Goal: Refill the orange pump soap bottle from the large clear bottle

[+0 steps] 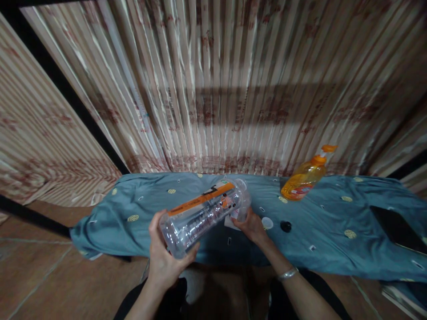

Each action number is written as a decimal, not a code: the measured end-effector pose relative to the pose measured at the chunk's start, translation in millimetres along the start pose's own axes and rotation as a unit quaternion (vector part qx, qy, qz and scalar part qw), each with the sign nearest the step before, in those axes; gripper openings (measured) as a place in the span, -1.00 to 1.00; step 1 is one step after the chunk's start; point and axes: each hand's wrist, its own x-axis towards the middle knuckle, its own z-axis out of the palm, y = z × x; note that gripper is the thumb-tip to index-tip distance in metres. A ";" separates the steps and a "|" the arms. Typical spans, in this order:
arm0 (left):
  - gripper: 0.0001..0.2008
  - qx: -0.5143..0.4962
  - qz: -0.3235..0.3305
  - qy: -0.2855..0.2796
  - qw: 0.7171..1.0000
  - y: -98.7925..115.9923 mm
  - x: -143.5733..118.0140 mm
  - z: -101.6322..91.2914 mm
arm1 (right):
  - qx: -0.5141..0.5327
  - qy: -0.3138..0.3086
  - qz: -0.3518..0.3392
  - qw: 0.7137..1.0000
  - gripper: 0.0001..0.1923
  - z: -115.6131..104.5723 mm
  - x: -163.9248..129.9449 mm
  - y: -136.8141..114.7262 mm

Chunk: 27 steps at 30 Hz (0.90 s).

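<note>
Both hands hold a large clear plastic bottle [205, 218], tilted so that its right end is higher and farther from me. It has an orange label strip and a small printed animal figure on its side. My left hand [167, 258] is wrapped round the lower left end, thumb underneath. At the other end my right hand [251, 226] grips from below, its fingers partly hidden behind the plastic. To the right of this hand lie a round white disc [267, 223] and a small black cap [286, 226]. A pale paper-like piece [231, 223] shows behind the bottle.
A teal patterned cloth [320, 235] covers the low table. An orange pump bottle [305, 178] of yellow liquid stands at the back right. A dark flat device [398, 229] lies at the far right. Behind hangs a striped curtain [220, 89], and dark posts [73, 98] frame the sides.
</note>
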 end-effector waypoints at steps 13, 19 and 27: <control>-0.13 -0.021 -0.017 0.001 1.000 2.5 -0.7 0.1 | 0.002 0.006 0.005 1.000 -0.36 4.7 0.2 4.6; -0.07 0.017 0.041 -0.052 0.998 -8.8 3.7 -7.8 | -0.001 0.005 0.008 1.000 -0.34 3.7 -0.4 2.1; -0.07 0.020 0.065 -0.071 0.995 -7.8 5.1 -7.8 | -0.008 0.001 0.015 1.000 -0.38 1.3 -1.0 0.2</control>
